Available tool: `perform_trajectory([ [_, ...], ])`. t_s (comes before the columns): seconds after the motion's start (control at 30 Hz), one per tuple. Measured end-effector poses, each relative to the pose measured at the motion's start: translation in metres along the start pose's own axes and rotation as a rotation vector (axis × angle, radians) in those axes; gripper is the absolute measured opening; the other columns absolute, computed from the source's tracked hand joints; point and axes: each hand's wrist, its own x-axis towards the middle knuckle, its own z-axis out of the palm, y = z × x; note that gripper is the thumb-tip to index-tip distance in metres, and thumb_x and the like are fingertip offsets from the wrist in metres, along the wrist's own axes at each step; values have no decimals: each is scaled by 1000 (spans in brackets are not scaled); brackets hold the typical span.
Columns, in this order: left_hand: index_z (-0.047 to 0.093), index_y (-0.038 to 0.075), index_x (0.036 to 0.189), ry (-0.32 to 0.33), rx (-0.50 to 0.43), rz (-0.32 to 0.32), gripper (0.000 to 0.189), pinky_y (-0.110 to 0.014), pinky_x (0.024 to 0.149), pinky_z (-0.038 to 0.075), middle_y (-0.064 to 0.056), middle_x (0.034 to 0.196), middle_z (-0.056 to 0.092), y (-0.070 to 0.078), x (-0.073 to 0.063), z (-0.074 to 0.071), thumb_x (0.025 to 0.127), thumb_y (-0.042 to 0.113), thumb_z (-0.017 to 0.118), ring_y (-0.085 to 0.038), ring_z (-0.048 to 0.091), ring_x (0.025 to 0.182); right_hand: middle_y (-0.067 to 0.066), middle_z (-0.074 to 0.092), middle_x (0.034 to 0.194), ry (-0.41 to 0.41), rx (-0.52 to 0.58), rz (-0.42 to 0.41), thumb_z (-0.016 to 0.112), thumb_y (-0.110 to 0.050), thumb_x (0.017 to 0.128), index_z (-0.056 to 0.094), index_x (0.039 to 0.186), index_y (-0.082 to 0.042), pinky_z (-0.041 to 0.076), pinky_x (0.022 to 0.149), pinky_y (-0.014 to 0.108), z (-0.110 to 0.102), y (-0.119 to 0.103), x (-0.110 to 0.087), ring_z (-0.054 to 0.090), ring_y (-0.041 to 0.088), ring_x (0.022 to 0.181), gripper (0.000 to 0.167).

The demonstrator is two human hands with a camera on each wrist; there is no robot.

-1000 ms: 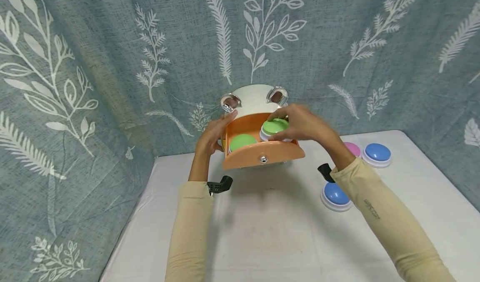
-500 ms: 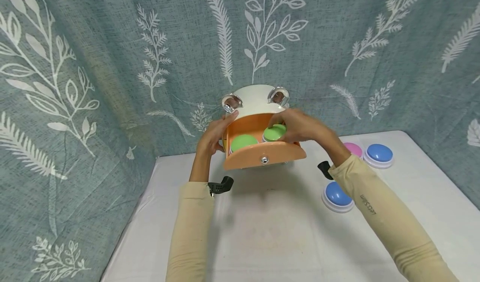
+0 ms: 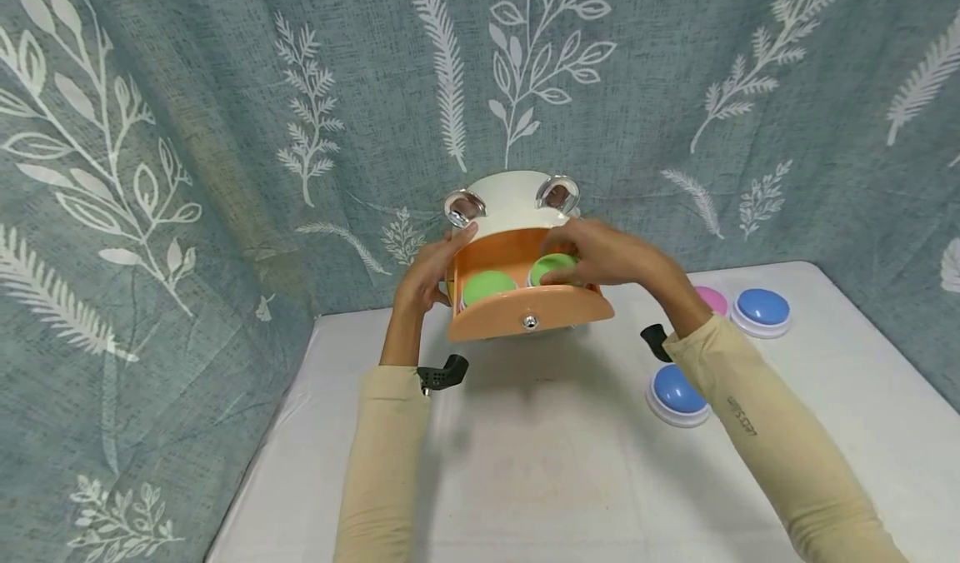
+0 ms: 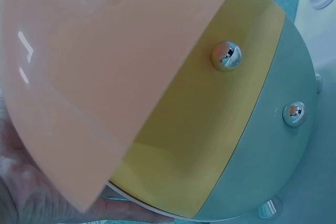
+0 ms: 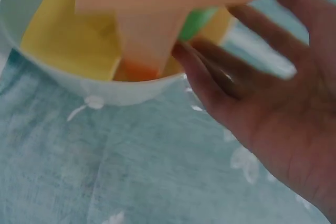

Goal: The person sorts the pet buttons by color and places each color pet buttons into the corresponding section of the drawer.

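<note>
A small rounded drawer cabinet (image 3: 510, 192) stands at the back, white-topped with two silver-rimmed ears. My left hand (image 3: 429, 270) grips its left side, thumb up near the white top. The orange top drawer (image 3: 495, 320) is pulled out. Inside it, a round green push button (image 3: 488, 286) sits on the left. A second green push button (image 3: 551, 265) lies on the right, with my right hand (image 3: 611, 252) holding it between thumb and fingers; the hand partly covers it. Beneath the orange drawer, the left wrist view has a yellow drawer (image 4: 194, 103) and a green drawer (image 4: 262, 114), both closed.
To the right on the white table (image 3: 540, 480) are a blue push button (image 3: 678, 390), another blue push button (image 3: 762, 306) and a pink push button (image 3: 712, 299), partly behind the right forearm. A patterned curtain (image 3: 360, 113) hangs behind and to the left.
My right hand has lowered the right green push button from above the drawer's edge down into the orange drawer. My left hand has stayed on the cabinet's side.
</note>
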Motion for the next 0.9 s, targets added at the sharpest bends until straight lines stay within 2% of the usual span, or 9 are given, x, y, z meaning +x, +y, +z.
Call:
perform_trajectory([
  [0.17,23,19,167,-2,15,8,96,-38,60,62,11,178,7,1,2,4,95,72,58,-33,53,145,20,70,106,569,65,-27,74,-7,96,73,110,4,60,85,46,26,-26,-39,70,31,95,18],
  [0.2,22,19,167,-1,21,11,96,-37,60,62,11,178,7,1,2,5,95,72,57,-33,52,146,18,71,99,662,64,-63,75,-3,94,74,104,4,61,80,42,36,-32,-46,71,29,89,12],
  [0.27,23,19,168,3,25,9,96,-37,59,61,11,178,6,1,3,5,95,72,57,-33,51,147,13,73,90,753,26,-131,78,1,89,76,96,2,60,74,37,57,-45,-56,70,22,80,7],
  [0.37,22,20,168,10,23,-7,96,-37,60,61,12,178,5,1,2,2,95,72,56,-35,50,148,8,73,90,704,-67,-137,84,-4,86,77,98,-2,59,69,30,88,-62,-63,70,16,75,14],
  [0.5,19,19,168,25,14,-9,98,-39,61,62,11,178,6,-3,1,2,95,73,56,-35,54,143,8,70,96,653,-242,-30,87,-14,86,78,106,-5,60,67,31,116,-70,-55,70,19,79,24],
  [0.63,19,18,168,22,2,-16,98,-35,56,60,10,178,8,-7,0,7,96,72,56,-34,58,138,8,68,92,711,-313,15,85,-11,87,78,100,-6,58,62,34,127,-63,-46,68,21,76,15],
  [0.73,21,19,168,37,10,-13,97,-36,54,59,11,177,11,-6,1,7,95,73,56,-34,48,148,9,68,92,724,-296,25,83,-9,88,77,98,-5,56,59,35,125,-61,-39,66,22,73,13],
  [0.8,22,19,168,50,16,-4,98,-43,61,62,12,177,12,-4,2,5,94,74,56,-34,37,157,10,69,92,734,-286,31,82,-8,89,76,97,-4,55,57,36,123,-60,-32,66,23,72,11],
  [0.9,22,20,168,60,16,-4,98,-59,85,61,12,177,12,-2,2,1,94,74,57,-34,20,163,11,68,92,754,-260,41,81,-7,90,75,96,-3,55,57,38,121,-58,-20,65,25,70,9],
])
